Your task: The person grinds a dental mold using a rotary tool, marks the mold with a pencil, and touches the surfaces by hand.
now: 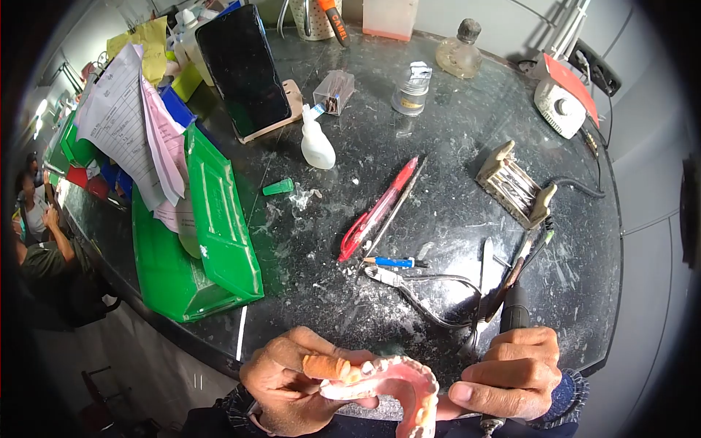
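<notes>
At the bottom centre, my left hand [292,379] is closed around a pink, arch-shaped denture [422,390] with pale teeth along its edge. An orange-brown piece [325,366] sits between the left fingers and the denture; I cannot tell whether it is joined to it. To the right, my right hand [515,372] is wrapped around a black rotary handpiece [515,310]. Its metal end shows below the fist, by the table's front edge. The right thumb points towards the denture's right side; whether they touch is unclear.
Wire cutters [420,281], a blue-handled small tool [394,262] and a red pen [380,212] lie ahead on the dusty black table [292,292]. Green bins [226,219] and a propped phone [241,69] stand left. A tool rack [515,186] and control box [562,106] are right.
</notes>
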Demonstrator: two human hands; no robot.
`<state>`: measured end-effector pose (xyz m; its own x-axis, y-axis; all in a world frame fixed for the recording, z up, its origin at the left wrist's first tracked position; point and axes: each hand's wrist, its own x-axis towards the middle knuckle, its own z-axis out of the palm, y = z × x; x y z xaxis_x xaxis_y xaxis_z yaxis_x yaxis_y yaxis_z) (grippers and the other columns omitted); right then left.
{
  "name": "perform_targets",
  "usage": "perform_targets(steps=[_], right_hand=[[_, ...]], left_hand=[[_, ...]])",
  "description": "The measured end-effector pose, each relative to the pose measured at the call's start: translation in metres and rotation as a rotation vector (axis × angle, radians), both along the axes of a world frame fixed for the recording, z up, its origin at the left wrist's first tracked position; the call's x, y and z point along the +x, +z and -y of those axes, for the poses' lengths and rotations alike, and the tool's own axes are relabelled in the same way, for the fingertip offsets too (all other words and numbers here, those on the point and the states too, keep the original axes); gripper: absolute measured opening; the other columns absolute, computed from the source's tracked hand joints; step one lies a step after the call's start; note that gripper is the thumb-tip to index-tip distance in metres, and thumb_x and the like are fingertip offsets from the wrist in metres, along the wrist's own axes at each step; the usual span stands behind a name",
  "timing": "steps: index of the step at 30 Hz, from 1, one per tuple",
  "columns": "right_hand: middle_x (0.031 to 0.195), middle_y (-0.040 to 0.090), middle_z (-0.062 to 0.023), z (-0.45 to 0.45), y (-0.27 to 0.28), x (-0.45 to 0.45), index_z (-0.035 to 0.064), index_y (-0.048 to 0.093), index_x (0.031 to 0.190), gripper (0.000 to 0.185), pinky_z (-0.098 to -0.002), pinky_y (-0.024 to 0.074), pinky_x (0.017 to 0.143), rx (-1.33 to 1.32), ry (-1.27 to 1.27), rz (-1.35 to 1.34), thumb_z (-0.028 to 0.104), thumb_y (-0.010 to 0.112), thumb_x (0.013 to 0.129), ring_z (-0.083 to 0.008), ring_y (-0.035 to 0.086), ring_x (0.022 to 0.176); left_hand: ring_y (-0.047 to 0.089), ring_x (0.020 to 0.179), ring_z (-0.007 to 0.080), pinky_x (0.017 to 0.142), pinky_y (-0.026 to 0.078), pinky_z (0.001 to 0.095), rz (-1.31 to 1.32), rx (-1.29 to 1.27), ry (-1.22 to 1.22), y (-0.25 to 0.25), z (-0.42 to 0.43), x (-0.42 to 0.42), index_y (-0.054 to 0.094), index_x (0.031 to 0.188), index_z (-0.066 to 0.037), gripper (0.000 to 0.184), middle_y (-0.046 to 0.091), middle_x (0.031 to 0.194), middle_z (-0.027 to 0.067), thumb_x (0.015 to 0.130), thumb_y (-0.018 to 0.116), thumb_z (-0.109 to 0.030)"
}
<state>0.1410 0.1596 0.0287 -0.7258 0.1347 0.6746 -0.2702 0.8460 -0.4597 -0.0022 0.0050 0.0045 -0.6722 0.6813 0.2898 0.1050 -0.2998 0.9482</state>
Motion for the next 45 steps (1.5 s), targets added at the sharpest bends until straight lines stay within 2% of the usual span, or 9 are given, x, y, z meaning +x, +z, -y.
perform_targets(steps=[5, 8, 10, 11, 13, 16, 29, 38, 45], right_hand=[[0.064, 0.053, 0.0026, 0.0, -0.003, -0.002, 0.0132, 0.066, 0.092, 0.041, -0.0168, 0.0299, 0.032, 0.014, 0.0, -0.041, 0.031, 0.081, 0.058, -0.005, 0.044, 0.038], [0.062, 0.054, 0.0027, 0.0, -0.006, -0.002, 0.0125, 0.066, 0.092, 0.039, -0.0169, 0.0286, 0.032, 0.011, 0.021, -0.052, 0.03, 0.08, 0.06, -0.0042, 0.043, 0.037], [0.061, 0.054, 0.0027, -0.001, -0.005, -0.002, 0.0121, 0.066, 0.093, 0.038, -0.017, 0.0283, 0.032, 0.015, 0.048, -0.027, 0.028, 0.08, 0.061, -0.004, 0.042, 0.037], [0.064, 0.057, 0.0003, -0.001, -0.002, -0.001, 0.0103, 0.065, 0.094, 0.037, -0.0214, 0.0317, 0.033, 0.034, 0.053, -0.006, 0.033, 0.074, 0.066, -0.011, 0.047, 0.039], [0.069, 0.063, -0.0045, -0.002, 0.006, 0.0, 0.0065, 0.063, 0.097, 0.041, -0.0304, 0.0384, 0.037, 0.074, 0.06, 0.036, 0.041, 0.064, 0.075, -0.0251, 0.057, 0.045], [0.06, 0.054, 0.0026, -0.002, -0.006, -0.003, 0.0117, 0.066, 0.092, 0.036, -0.017, 0.0281, 0.032, 0.02, 0.062, -0.034, 0.027, 0.079, 0.063, -0.0038, 0.042, 0.036], [0.062, 0.058, 0.0006, -0.003, -0.005, -0.003, 0.0099, 0.066, 0.093, 0.034, -0.0176, 0.0308, 0.034, 0.07, 0.005, -0.003, 0.025, 0.078, 0.064, -0.0054, 0.046, 0.038], [0.064, 0.059, -0.0001, 0.0, -0.002, -0.004, 0.007, 0.064, 0.096, 0.03, -0.0202, 0.0307, 0.034, 0.054, -0.032, 0.095, 0.016, 0.072, 0.069, -0.0071, 0.048, 0.039], [0.066, 0.059, -0.0004, -0.002, 0.005, -0.004, 0.0059, 0.064, 0.099, 0.03, -0.0216, 0.0351, 0.04, 0.095, -0.03, 0.199, 0.011, 0.069, 0.069, -0.009, 0.051, 0.045]], left_hand=[[0.061, 0.068, 0.0135, 0.058, 0.047, 0.022, -0.029, 0.024, -0.047, -0.001, 0.0, -0.004, 0.052, 0.088, 0.001, 0.028, 0.061, 0.079, 0.0112, 0.074, 0.072, -0.012], [0.062, 0.063, 0.0156, 0.055, 0.053, 0.0247, 0.147, -0.001, 0.078, -0.007, 0.003, 0.006, 0.049, 0.083, 0.0, 0.041, 0.055, 0.074, 0.0071, 0.062, 0.081, -0.014], [0.061, 0.063, 0.0137, 0.055, 0.049, 0.0223, 0.002, 0.01, -0.003, 0.003, -0.002, -0.002, 0.053, 0.085, 0.002, 0.03, 0.059, 0.079, 0.0105, 0.07, 0.075, -0.012], [0.061, 0.063, 0.0128, 0.055, 0.047, 0.021, -0.07, 0.016, -0.043, 0.006, -0.004, -0.005, 0.054, 0.086, 0.003, 0.026, 0.061, 0.081, 0.0122, 0.075, 0.071, -0.012], [0.061, 0.06, 0.0122, 0.052, 0.047, 0.0199, 0.062, 0.038, -0.016, 0.005, -0.003, 0.001, 0.057, 0.085, 0.004, 0.024, 0.06, 0.082, 0.0126, 0.074, 0.071, -0.011], [0.06, 0.058, 0.0114, 0.049, 0.047, 0.0187, 0.098, 0.061, -0.023, 0.003, -0.004, 0.001, 0.061, 0.085, 0.005, 0.021, 0.06, 0.082, 0.0129, 0.073, 0.071, -0.01], [0.059, 0.066, 0.0162, 0.057, 0.047, 0.0238, -0.154, 0.022, -0.053, 0.001, 0.001, -0.011, 0.059, 0.08, 0.002, 0.024, 0.059, 0.077, 0.0099, 0.066, 0.076, -0.006], [0.058, 0.067, 0.0178, 0.057, 0.048, 0.0272, -0.165, 0.053, -0.116, -0.005, 0.007, -0.01, 0.057, 0.08, 0.004, 0.023, 0.05, 0.078, 0.006, 0.065, 0.074, 0.004], [0.06, 0.069, 0.0174, 0.057, 0.05, 0.0264, -0.173, 0.063, -0.194, -0.005, 0.009, -0.015, 0.057, 0.082, 0.002, 0.023, 0.053, 0.08, 0.0072, 0.066, 0.073, 0.005]])
